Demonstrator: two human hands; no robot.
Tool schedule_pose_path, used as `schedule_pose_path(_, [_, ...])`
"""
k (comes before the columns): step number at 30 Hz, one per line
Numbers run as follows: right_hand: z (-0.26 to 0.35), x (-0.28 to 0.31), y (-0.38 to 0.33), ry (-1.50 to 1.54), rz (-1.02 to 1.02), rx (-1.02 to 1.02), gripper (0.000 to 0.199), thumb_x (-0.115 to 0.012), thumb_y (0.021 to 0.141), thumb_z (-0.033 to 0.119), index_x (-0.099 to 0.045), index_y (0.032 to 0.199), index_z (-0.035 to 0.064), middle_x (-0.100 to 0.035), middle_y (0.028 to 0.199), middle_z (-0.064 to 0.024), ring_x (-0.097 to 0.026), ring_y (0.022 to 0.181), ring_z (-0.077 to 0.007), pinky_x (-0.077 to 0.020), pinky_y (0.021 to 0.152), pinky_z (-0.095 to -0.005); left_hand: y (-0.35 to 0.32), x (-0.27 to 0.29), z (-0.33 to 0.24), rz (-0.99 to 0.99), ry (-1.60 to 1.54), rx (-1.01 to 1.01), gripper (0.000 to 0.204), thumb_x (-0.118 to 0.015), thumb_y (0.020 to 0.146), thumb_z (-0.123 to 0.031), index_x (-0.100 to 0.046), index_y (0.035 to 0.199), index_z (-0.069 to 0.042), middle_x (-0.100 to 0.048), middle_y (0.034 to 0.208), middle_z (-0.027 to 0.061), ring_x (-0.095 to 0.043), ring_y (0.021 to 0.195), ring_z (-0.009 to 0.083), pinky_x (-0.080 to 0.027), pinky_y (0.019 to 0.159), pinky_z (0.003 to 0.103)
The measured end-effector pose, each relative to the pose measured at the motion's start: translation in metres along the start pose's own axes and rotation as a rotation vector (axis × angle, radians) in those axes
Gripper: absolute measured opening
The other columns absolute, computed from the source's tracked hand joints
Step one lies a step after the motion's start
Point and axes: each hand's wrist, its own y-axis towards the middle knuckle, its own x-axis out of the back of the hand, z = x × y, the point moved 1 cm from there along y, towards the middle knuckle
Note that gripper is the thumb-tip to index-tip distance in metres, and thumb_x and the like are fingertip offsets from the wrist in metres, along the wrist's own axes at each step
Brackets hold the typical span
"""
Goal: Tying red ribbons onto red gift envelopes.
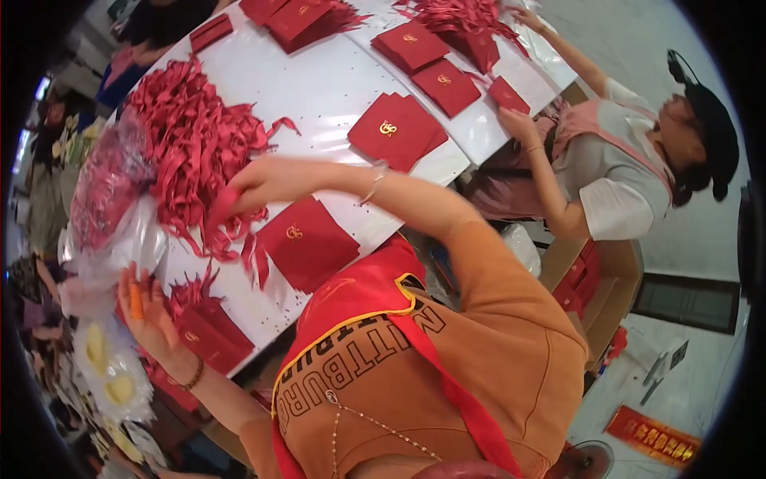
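My right hand (275, 180) reaches across the white table (295, 92) to a big heap of red ribbons (179, 132). Its fingers are pinched on a red ribbon, slightly blurred. A stack of red paper bags (307, 243) with a gold emblem lies just under that forearm. At the table's left edge my left hand (150, 319) is raised with its fingers apart and nothing in them; one finger wears an orange cover. Beside it lie more red bags (211, 334) with ribbons attached, and a clear plastic bag (136, 235) sits just beyond.
Across to the right a co-worker (614, 152) in a pink apron holds a red bag (509, 96). Further bag stacks (397, 128) and ribbons cover the far table. An open cardboard box (618, 271) with red bags stands behind my right arm.
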Motion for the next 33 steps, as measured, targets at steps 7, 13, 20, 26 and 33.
schedule_pose_path(7, [-0.010, 0.201, -0.132, -0.304, -0.702, -0.421, 0.014, -0.058, 0.076, 0.013, -0.061, 0.085, 0.0032, -0.060, 0.076, -0.0029, -0.055, 0.073, -0.0092, -0.0442, 0.064, -0.0232, -0.005, 0.007, 0.039, 0.120, -0.084, 0.199, 0.029, -0.049, 0.088, -0.012, -0.046, 0.115, -0.002, -0.054, 0.104, 0.0087, -0.053, 0.086, 0.0137, -0.045, 0.072, 0.024])
schedule_pose_path(13, [0.002, 0.312, -0.240, -0.731, -1.410, -0.303, 0.047, -0.066, 0.068, 0.019, -0.052, 0.110, 0.0055, -0.061, 0.087, -0.0097, -0.058, 0.079, -0.0205, -0.0465, 0.072, -0.0312, -0.008, 0.007, 0.058, 0.097, -0.090, 0.271, 0.026, -0.050, 0.087, -0.011, -0.049, 0.111, -0.001, -0.056, 0.098, 0.0083, -0.053, 0.080, 0.0131, -0.046, 0.069, 0.024])
schedule_pose_path(20, [-0.078, 0.203, -0.149, -0.216, -0.640, -0.472, 0.049, -0.058, 0.081, 0.024, -0.043, 0.123, 0.0069, -0.058, 0.102, -0.0093, -0.054, 0.089, -0.0158, -0.0456, 0.071, -0.0288, -0.020, -0.014, 0.076, 0.115, -0.083, 0.335, 0.022, -0.049, 0.087, -0.011, -0.053, 0.107, -0.002, -0.058, 0.093, 0.0075, -0.056, 0.077, 0.0131, -0.046, 0.067, 0.023])
schedule_pose_path(26, [-0.089, 0.045, -0.056, -0.176, -0.267, -0.326, 0.037, -0.056, 0.082, 0.023, -0.052, 0.115, 0.0074, -0.060, 0.097, -0.0074, -0.055, 0.087, -0.0151, -0.0442, 0.077, -0.0276, -0.033, -0.024, 0.096, 0.132, 0.093, 0.398, 0.018, -0.050, 0.085, -0.008, -0.057, 0.102, -0.003, -0.060, 0.090, 0.0059, -0.055, 0.073, 0.0113, -0.044, 0.062, 0.021])
schedule_pose_path(33, [-0.119, -0.043, -0.014, -0.378, -0.206, -0.153, 0.026, -0.058, 0.076, 0.020, -0.059, 0.098, 0.0060, -0.061, 0.093, -0.0138, -0.059, 0.083, -0.0297, -0.0464, 0.072, -0.0364, -0.011, -0.018, 0.136, 0.067, 0.639, 0.338, 0.018, -0.055, 0.081, -0.012, -0.062, 0.096, -0.006, -0.062, 0.078, 0.0016, -0.057, 0.072, 0.0088, -0.041, 0.057, 0.022])
